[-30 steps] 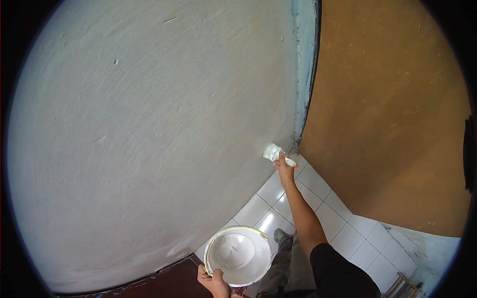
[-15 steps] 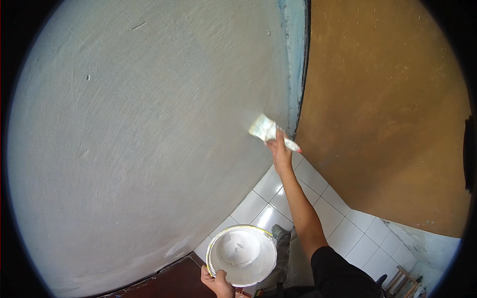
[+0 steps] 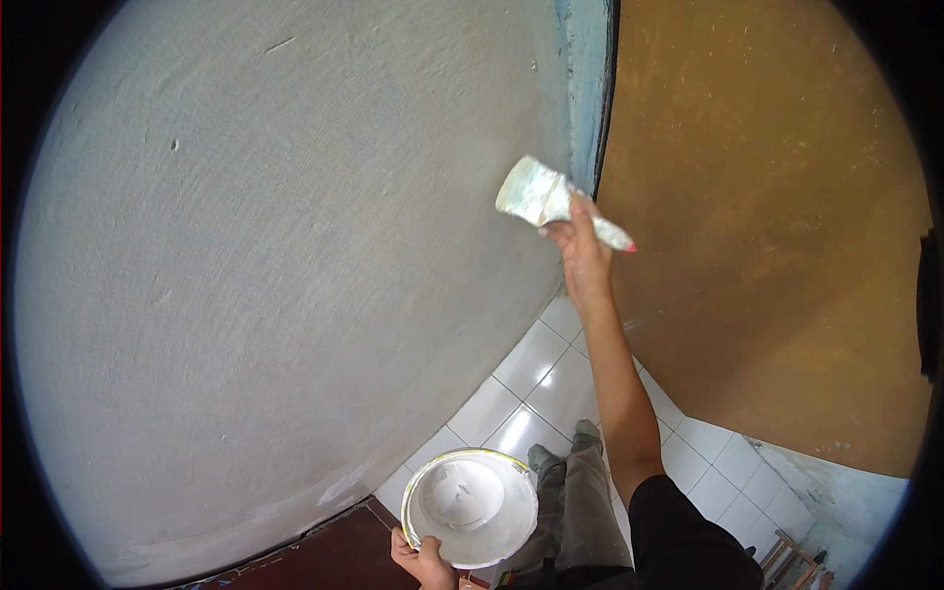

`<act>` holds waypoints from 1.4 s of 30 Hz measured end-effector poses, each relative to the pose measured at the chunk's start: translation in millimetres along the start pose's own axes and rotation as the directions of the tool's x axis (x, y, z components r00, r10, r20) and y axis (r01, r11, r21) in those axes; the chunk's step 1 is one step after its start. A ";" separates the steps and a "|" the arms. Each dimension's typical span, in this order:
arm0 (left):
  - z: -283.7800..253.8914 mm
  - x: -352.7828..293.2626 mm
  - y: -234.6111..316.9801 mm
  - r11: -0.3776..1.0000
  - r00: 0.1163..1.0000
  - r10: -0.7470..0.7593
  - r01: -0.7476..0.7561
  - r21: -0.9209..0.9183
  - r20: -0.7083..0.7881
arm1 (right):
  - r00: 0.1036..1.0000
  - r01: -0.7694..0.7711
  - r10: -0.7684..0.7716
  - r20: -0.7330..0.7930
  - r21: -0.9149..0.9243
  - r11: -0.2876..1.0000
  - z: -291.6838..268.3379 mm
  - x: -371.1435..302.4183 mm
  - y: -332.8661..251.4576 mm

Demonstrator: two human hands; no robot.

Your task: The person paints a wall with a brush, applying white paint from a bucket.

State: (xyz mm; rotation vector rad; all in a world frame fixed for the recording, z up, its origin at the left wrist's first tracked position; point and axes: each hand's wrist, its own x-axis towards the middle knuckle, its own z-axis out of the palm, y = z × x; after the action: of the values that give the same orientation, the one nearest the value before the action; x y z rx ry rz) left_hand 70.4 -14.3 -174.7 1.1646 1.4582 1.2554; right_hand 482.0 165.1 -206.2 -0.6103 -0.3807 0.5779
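Observation:
My right hand [image 3: 584, 258] is closed round the handle of a wide paintbrush [image 3: 539, 190]. White paint coats the brush, and its handle ends in a red tip. Its bristles point up and left, close to the grey-white wall [image 3: 324, 246]; whether they touch it I cannot tell. Low in the view, my left hand [image 3: 425, 564] grips the rim of a white paint bucket [image 3: 511, 521] with a yellow edge, thumb inside and fingers outside. White paint lies in the round bottom of the bucket.
A light blue strip [image 3: 582, 88] edges the wall beside a large brown panel [image 3: 767, 216] on the right. White floor tiles [image 3: 487, 408] lie below, with my legs [image 3: 580, 501] over them. A dark red surface [image 3: 324, 556] is at lower left, a small wooden item [image 3: 792, 565] at lower right.
My right hand has moved up and slightly right with the paintbrush. The bucket in my left hand has shifted a little left. Both my feet now show beside it.

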 end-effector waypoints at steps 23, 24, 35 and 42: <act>43.5 -54.1 104.4 0.984 0.979 0.168 -0.174 -0.042 -0.112 | 0.966 -0.257 0.253 -0.048 -0.187 0.948 -10.1 -89.9 -127.8; 40.3 -59.8 116.0 0.983 0.978 0.182 -0.184 -0.009 -0.100 | 0.974 -0.228 0.226 -0.037 -0.205 0.952 -1.8 -104.5 -153.0; 69.4 -104.2 196.2 0.935 0.961 0.263 -0.277 -0.223 -0.089 | 0.958 0.095 0.001 0.286 -0.322 0.942 49.6 -181.7 -332.6; 82.0 -122.6 198.9 0.923 0.946 0.310 -0.324 -0.208 -0.096 | 0.751 0.299 0.174 0.637 -0.564 0.770 95.4 -201.5 -343.2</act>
State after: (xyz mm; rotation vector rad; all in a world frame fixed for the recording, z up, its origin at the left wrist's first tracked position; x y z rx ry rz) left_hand 196.0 -108.1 16.9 1.2510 1.1639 1.6450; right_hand 412.6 -147.0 49.2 -1.0420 -1.3273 0.5790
